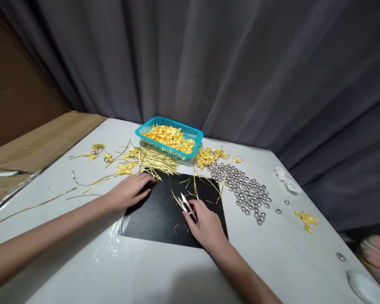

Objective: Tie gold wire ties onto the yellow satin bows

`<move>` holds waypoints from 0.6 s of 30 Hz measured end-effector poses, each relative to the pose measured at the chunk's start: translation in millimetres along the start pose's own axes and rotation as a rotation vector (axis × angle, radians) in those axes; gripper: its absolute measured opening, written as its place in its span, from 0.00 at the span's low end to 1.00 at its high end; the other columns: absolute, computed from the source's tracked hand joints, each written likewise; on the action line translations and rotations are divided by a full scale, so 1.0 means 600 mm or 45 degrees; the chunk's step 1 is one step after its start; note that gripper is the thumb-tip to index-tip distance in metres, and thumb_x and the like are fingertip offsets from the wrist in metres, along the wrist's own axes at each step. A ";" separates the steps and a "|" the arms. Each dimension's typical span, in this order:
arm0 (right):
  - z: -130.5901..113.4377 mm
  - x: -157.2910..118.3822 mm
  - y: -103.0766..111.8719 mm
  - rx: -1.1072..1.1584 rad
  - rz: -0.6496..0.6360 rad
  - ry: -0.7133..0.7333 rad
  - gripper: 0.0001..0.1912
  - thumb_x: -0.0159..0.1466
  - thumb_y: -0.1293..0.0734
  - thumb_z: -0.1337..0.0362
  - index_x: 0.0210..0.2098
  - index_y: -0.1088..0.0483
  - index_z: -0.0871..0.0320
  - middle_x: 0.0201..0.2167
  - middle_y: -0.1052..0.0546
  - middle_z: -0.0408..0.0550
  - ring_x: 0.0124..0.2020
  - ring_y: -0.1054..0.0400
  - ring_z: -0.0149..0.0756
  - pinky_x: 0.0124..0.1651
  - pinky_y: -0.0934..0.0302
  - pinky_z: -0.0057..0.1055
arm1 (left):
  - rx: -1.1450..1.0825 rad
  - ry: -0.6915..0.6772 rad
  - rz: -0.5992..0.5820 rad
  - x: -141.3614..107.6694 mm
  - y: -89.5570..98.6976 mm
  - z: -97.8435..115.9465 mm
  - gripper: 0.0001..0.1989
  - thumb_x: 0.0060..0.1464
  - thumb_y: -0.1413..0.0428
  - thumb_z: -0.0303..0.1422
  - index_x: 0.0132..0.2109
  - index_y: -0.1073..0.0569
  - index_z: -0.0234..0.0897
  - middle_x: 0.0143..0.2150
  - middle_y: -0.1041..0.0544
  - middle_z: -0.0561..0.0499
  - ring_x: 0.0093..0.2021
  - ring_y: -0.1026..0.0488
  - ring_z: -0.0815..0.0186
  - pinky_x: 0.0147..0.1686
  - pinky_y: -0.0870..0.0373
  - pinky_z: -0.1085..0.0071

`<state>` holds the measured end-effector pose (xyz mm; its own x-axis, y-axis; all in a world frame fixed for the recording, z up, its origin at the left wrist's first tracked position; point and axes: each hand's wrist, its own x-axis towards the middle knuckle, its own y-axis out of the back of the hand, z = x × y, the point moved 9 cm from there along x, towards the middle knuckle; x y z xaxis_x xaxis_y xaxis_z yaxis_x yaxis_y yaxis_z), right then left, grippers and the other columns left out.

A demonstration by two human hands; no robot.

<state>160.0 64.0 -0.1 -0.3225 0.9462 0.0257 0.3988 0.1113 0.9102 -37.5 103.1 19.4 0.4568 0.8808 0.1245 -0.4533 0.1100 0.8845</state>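
Observation:
My right hand (205,221) is wrapped round small thread snips (188,209), whose pale blades point up and away over the black mat (164,215). A thin gold strand lies beside the blades. At the mat's upper left edge rests my left hand (134,190), fingers bent, its fingertips by the ends of a pile of gold twist ties (158,160); whether it pinches one is too small to tell. Loose gold strands and short cut bits lie on the mat.
Behind the pile stands a blue basket (194,153) of yellow ribbon pieces (169,137). Silver beads (250,192) spread right of the mat. Yellow bows (306,220) lie near the right edge, with a white item (286,180) farther back. Cardboard (44,143) borders the left.

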 end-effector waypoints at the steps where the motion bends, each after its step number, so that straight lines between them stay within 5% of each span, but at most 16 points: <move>1: 0.000 0.000 -0.002 -0.017 0.007 -0.006 0.10 0.63 0.42 0.62 0.41 0.33 0.57 0.36 0.27 0.48 0.29 0.29 0.36 0.29 0.44 0.29 | 0.003 -0.030 -0.010 -0.008 -0.003 0.011 0.14 0.56 0.53 0.34 0.48 0.30 0.39 0.47 0.26 0.43 0.47 0.31 0.54 0.47 0.37 0.59; 5: 0.014 -0.006 0.003 -0.016 0.053 0.005 0.14 0.66 0.46 0.63 0.42 0.32 0.59 0.37 0.27 0.51 0.30 0.29 0.38 0.28 0.45 0.29 | -0.069 -0.117 -0.029 -0.019 -0.018 0.057 0.15 0.57 0.53 0.31 0.49 0.29 0.43 0.47 0.24 0.45 0.47 0.31 0.56 0.48 0.38 0.61; 11: 0.048 -0.007 0.024 0.185 0.097 -0.089 0.16 0.67 0.47 0.61 0.35 0.30 0.58 0.35 0.26 0.50 0.34 0.30 0.38 0.33 0.43 0.28 | 0.058 -0.283 -0.089 0.021 -0.062 0.114 0.16 0.59 0.56 0.31 0.51 0.30 0.38 0.49 0.26 0.42 0.48 0.31 0.56 0.48 0.39 0.60; 18: 0.156 -0.001 0.077 0.292 0.235 -0.393 0.16 0.63 0.46 0.59 0.29 0.32 0.60 0.24 0.26 0.47 0.21 0.36 0.31 0.24 0.47 0.25 | 0.193 -0.410 -0.127 0.095 -0.072 0.146 0.16 0.59 0.56 0.31 0.49 0.29 0.37 0.45 0.25 0.43 0.45 0.30 0.59 0.45 0.36 0.64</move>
<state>258.9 97.0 3.0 0.0303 0.9993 0.0234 0.6180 -0.0371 0.7853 75.1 108.5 27.5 0.7215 0.6764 0.1481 -0.2871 0.0975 0.9529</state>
